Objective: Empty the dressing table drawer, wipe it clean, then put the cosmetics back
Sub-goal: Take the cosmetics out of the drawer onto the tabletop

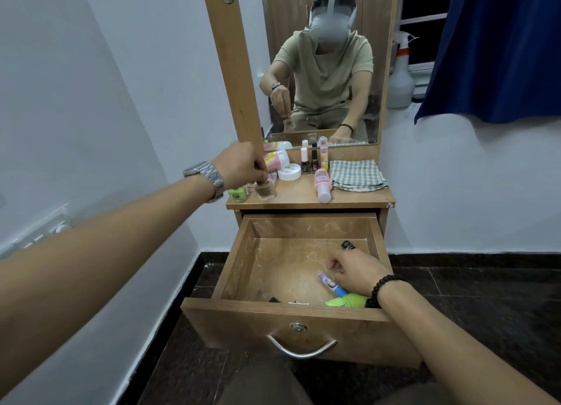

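Nearest us, the drawer (291, 316) stands pulled out of the dressing table (358, 196), still holding a blue-capped tube (329, 283), a green bottle (349, 300) and a small dark item (347, 245) at the back right. Our right hand (353, 269) reaches inside over the tube with fingers curled; we cannot tell whether it grips anything. Our left hand (239, 164) pinches the cap of a brown foundation bottle (267, 190) that stands on the tabletop beside a green jar (238, 194). Further along sit a white compact (289, 172), nail polishes (309, 161), a pink bottle (322, 185) and a folded checked cloth (356, 174)
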